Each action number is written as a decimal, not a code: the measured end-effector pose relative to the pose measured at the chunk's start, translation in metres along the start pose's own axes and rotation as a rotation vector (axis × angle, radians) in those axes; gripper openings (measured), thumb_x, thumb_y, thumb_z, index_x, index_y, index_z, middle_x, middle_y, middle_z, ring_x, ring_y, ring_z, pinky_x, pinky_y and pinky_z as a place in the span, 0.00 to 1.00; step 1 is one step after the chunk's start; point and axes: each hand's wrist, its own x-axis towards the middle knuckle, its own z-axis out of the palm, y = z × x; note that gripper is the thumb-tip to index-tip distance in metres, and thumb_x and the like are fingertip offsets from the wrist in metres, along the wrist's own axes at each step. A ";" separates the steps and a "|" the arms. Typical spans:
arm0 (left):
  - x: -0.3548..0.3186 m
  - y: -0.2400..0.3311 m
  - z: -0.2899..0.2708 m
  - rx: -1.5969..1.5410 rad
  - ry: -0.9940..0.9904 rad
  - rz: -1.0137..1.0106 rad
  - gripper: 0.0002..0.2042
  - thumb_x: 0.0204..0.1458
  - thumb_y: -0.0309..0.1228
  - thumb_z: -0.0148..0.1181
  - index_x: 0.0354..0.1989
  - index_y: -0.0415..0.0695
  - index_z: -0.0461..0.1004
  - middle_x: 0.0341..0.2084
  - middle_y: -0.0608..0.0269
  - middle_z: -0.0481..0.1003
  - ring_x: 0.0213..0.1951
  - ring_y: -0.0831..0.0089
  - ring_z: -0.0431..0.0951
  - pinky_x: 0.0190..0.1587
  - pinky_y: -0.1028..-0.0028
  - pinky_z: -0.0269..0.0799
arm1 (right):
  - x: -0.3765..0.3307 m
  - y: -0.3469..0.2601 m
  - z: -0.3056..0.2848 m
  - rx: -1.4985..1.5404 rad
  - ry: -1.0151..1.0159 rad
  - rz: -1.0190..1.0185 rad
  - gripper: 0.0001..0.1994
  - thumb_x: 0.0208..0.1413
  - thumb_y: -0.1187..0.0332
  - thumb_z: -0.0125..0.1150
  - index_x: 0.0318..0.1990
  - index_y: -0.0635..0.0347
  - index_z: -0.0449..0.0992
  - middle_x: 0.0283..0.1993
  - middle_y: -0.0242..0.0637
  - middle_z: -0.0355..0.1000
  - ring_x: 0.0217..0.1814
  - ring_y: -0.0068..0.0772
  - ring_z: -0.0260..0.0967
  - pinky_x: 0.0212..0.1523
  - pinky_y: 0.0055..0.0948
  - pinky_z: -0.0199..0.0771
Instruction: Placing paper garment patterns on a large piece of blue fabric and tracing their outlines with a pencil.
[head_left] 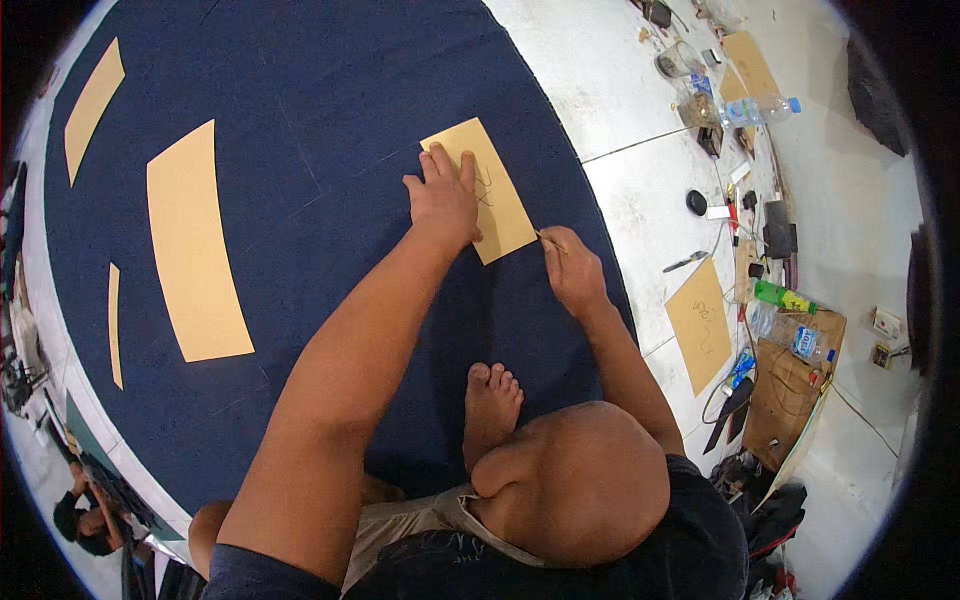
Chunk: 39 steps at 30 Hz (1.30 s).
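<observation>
My left hand [445, 200] lies on a tan card pattern piece [508, 215] with its fingers spread, pressing it against the dark blue cloth [310, 90]. Handwritten marks show on the card. At the card's lower right corner, my right hand [575, 275] is closed in a pinch. A small, thin, tan stick-like thing [546, 240] pokes out of its fingertips, its tip at the card's edge; its exact kind is too small to tell. My bare foot [493, 400] rests on the cloth below the card.
Left on the cloth lie a broad tan card piece [200, 250], a curved one [95, 110] and a narrow strip [115, 325]. White tiles at right hold another card [700, 325], a pen [685, 262], plastic bottles [765, 110] and cables. Another person [90, 515] sits far lower left.
</observation>
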 end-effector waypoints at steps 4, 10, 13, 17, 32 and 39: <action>0.002 -0.003 0.004 -0.015 0.029 -0.013 0.61 0.36 0.55 0.78 0.76 0.50 0.43 0.72 0.36 0.44 0.73 0.44 0.48 0.62 0.51 0.66 | -0.007 -0.001 -0.001 0.070 -0.001 0.019 0.06 0.64 0.73 0.53 0.46 0.65 0.73 0.43 0.46 0.75 0.42 0.51 0.77 0.42 0.39 0.79; 0.001 -0.001 0.003 -0.086 0.027 -0.003 0.61 0.35 0.51 0.80 0.76 0.50 0.43 0.71 0.36 0.44 0.73 0.43 0.47 0.64 0.49 0.66 | -0.015 -0.007 -0.002 0.219 0.125 0.205 0.07 0.66 0.70 0.53 0.45 0.65 0.73 0.41 0.47 0.76 0.39 0.45 0.77 0.39 0.36 0.77; 0.000 -0.006 0.002 -0.093 0.023 -0.008 0.61 0.35 0.51 0.80 0.76 0.50 0.43 0.71 0.36 0.44 0.73 0.43 0.47 0.65 0.47 0.65 | -0.018 -0.028 0.005 0.256 0.059 0.273 0.09 0.68 0.68 0.52 0.45 0.64 0.73 0.38 0.46 0.76 0.38 0.44 0.77 0.38 0.35 0.76; 0.000 -0.005 0.003 -0.111 0.035 0.009 0.62 0.34 0.51 0.80 0.76 0.51 0.43 0.71 0.36 0.44 0.73 0.44 0.47 0.65 0.48 0.65 | -0.023 -0.043 0.030 0.353 -0.063 0.318 0.09 0.68 0.65 0.52 0.45 0.62 0.72 0.37 0.46 0.77 0.37 0.46 0.78 0.38 0.37 0.76; 0.000 -0.005 0.001 -0.071 0.016 0.008 0.61 0.36 0.52 0.79 0.76 0.52 0.42 0.72 0.37 0.42 0.74 0.43 0.47 0.66 0.50 0.64 | -0.008 -0.033 0.019 0.079 0.027 0.195 0.09 0.68 0.67 0.51 0.46 0.63 0.70 0.41 0.48 0.74 0.42 0.52 0.76 0.42 0.44 0.77; -0.002 -0.005 -0.001 -0.090 0.010 0.003 0.61 0.36 0.51 0.79 0.76 0.52 0.42 0.72 0.36 0.43 0.74 0.44 0.47 0.67 0.50 0.64 | -0.005 -0.015 0.013 0.176 0.073 0.354 0.09 0.69 0.69 0.47 0.46 0.67 0.68 0.42 0.49 0.72 0.44 0.56 0.74 0.42 0.44 0.77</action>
